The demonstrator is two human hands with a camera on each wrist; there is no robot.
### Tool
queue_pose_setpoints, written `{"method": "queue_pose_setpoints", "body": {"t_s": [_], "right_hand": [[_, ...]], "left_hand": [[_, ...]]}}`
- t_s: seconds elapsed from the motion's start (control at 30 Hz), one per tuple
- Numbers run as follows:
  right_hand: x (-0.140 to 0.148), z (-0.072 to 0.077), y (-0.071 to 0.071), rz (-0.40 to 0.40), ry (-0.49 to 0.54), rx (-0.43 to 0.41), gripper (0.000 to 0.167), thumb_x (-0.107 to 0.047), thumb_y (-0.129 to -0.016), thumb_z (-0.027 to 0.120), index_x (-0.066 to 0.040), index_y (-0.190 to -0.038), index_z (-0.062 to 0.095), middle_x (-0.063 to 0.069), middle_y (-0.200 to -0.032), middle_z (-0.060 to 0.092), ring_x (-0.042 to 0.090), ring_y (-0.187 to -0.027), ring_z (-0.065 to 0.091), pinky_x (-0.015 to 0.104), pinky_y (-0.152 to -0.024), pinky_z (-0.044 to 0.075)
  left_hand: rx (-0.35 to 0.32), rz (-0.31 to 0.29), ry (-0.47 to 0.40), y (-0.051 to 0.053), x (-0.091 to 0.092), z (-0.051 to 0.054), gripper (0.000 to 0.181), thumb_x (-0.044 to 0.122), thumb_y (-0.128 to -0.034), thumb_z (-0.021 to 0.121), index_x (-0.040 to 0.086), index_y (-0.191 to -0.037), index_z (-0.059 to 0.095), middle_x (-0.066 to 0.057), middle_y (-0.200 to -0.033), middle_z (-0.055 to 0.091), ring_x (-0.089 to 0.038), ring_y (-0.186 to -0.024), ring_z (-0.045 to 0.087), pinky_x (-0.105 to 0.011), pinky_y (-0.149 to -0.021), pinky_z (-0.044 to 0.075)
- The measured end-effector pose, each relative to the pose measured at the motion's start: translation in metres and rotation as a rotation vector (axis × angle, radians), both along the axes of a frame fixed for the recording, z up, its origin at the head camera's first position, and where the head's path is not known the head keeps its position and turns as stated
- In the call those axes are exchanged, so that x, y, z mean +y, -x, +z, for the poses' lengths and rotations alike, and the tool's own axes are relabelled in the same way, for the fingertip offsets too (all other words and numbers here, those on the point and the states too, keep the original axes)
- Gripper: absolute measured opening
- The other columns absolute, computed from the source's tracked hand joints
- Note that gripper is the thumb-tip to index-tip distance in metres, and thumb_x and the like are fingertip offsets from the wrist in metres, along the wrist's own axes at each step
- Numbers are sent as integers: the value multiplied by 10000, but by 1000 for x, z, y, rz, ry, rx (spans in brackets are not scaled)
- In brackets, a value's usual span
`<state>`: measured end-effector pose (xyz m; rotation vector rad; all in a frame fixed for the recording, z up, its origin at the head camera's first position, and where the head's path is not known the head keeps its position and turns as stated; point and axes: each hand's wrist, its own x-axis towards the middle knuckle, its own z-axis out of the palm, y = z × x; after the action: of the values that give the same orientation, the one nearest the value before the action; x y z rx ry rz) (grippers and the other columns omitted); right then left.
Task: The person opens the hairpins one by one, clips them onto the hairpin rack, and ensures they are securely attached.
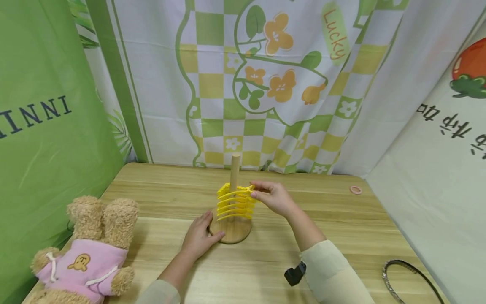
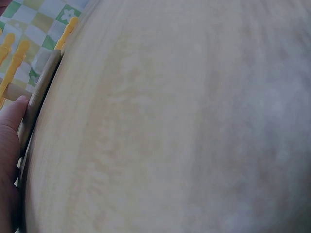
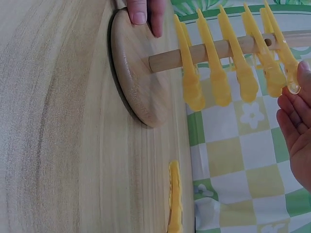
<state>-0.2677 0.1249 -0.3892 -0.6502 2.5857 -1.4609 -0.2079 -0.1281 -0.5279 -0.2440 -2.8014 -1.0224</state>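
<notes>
A wooden stand has a round base [image 1: 237, 234] and an upright post [image 1: 235, 166]. Several curved yellow plastic hair clips [image 3: 221, 73] are stacked along the post, spaced apart, their two arms passing either side of it. My left hand [image 1: 199, 236] grips the edge of the round base, thumb towards the front. With thumb and fingers, my right hand [image 1: 275, 197] pinches the right end of the topmost yellow hair clip [image 3: 290, 73]. Another yellow piece [image 3: 175, 199] lies on the table beyond the stand in the right wrist view.
A teddy bear in a pink top [image 1: 85, 266] lies at the table's left. On the right are a pink ring [image 1: 355, 190] and a dark headband [image 1: 406, 266] with a glittery part. A patterned curtain [image 1: 212, 105] hangs behind the wooden table [image 1: 163, 194].
</notes>
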Motion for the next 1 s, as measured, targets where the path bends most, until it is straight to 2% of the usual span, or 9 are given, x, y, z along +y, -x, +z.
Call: {"method": "queue_pose_setpoints", "body": {"t_s": [0.23,0.43,0.7,1.0], "right_hand": [[8,0,0,21,42,-20,540,-254,-948,654,7,-1399,513,194,-1394,567,372,-1288,538,480,-1044,499],[29,-9,7,-44,86,-46,542,-281,-984,593,6,-1428,474,246,-1435,505,374,-1308,514,490,-1078,466],[57,-31,14,-178,29,-90,546,-282,-972,613,-3,-1423,483,228,-1459,488,392,-1347,463,515,-1138,394],[81,-70,26,-266,-104,-96,552,-194,-960,627,26,-1434,449,260,-1475,447,440,-1341,432,545,-1137,379]], "left_hand": [[4,-3,5,0,0,0,794,441,-854,706,-83,-1401,465,-228,-1492,447,-387,-1397,414,-533,-1199,282],[0,-4,1,0,0,0,797,446,-856,705,-75,-1408,460,-225,-1496,443,-387,-1400,410,-538,-1199,280],[7,-6,-2,0,0,-1,797,446,-856,704,-85,-1400,465,-234,-1490,448,-390,-1398,412,-537,-1199,279],[4,-5,-3,1,0,0,798,443,-853,706,-82,-1403,463,-232,-1491,447,-391,-1400,409,-535,-1201,277]]}}
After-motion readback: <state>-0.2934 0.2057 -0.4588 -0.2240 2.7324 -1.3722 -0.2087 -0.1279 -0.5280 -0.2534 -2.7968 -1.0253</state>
